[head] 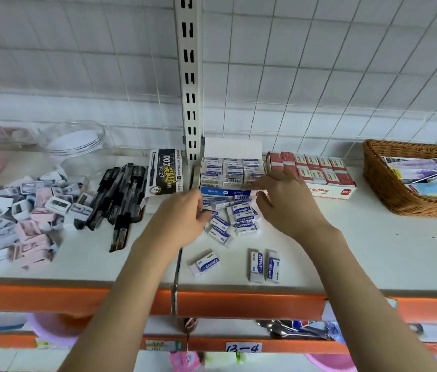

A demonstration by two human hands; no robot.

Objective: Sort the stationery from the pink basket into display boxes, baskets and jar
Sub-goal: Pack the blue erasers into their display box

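Left hand pinches an eraser from the loose pile; right hand, fingers spread and relaxed, hovers at the eraser box just behind it

Blue-and-white eraser display box open and nearly full, loose erasers heaped just before it, black pens piled left, clear jar behind
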